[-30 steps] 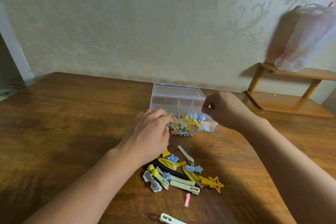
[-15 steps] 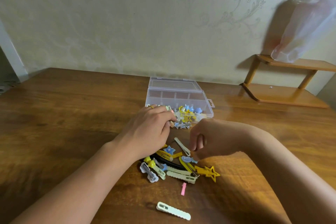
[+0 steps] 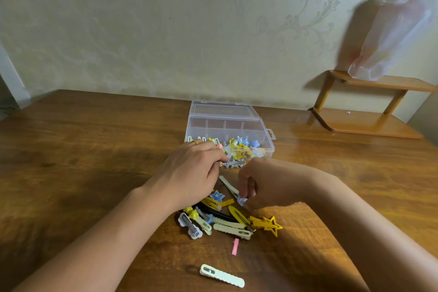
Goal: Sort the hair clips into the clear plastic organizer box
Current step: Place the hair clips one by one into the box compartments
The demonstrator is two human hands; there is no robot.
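A clear plastic organizer box (image 3: 267,134) stands open on the wooden table, its front compartments holding star and cream clips. A pile of hair clips (image 3: 227,217) lies in front of it. My right hand (image 3: 263,185) is over the pile and pinches a small pale blue clip (image 3: 242,201). My left hand (image 3: 192,173) sits just left of it, fingers curled by a silver star clip (image 3: 233,163) lying before the box; what it holds is hidden. A yellow star clip (image 3: 270,225) lies at the pile's right.
A pale green clip (image 3: 221,278) and a small pink clip (image 3: 235,246) lie apart near the table's front. A low wooden shelf (image 3: 369,123) stands at the back right with a plastic bag (image 3: 391,35) above it. The wall runs right behind the box.
My right hand came down from the box to the pile and took hold of the small pale blue clip. My left hand stayed in place.
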